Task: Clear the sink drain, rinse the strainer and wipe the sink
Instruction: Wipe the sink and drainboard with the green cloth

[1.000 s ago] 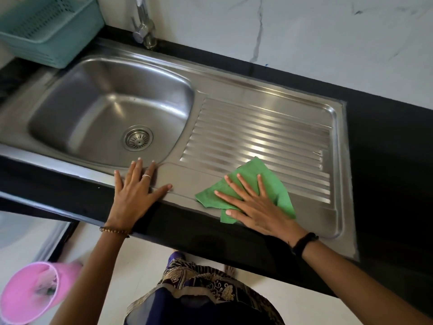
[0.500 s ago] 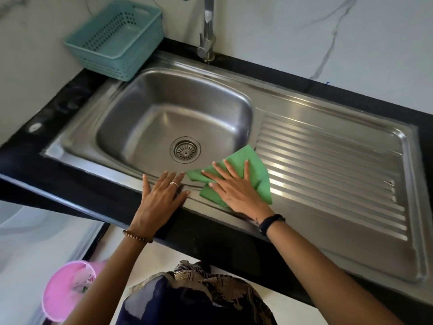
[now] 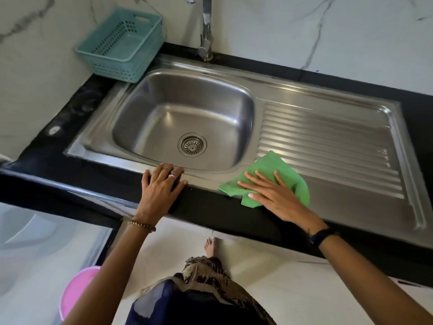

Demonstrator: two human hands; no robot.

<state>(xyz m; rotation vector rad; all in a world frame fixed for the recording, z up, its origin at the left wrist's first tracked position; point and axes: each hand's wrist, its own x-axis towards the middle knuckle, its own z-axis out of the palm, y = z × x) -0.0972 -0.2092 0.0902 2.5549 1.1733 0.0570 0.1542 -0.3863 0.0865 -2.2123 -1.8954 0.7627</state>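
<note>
A stainless steel sink (image 3: pixel 164 109) is set in a black counter, and the round strainer (image 3: pixel 192 144) sits in its drain. My right hand (image 3: pixel 274 195) presses flat, fingers spread, on a green cloth (image 3: pixel 271 165). The cloth lies on the sink's front rim at the near left corner of the ribbed drainboard (image 3: pixel 328 137), partly over the black counter edge (image 3: pixel 210 202). My left hand (image 3: pixel 159 191) rests flat and empty on the front rim, just in front of the drain.
A chrome tap (image 3: pixel 206 31) rises behind the basin against the marble wall. A teal plastic basket (image 3: pixel 121 43) stands on the counter's back left corner. A pink bucket (image 3: pixel 75 292) is on the floor at lower left.
My right hand slid the green cloth left to the basin's front right edge, then back right and toward me onto the front rim. My left hand stayed on the rim.
</note>
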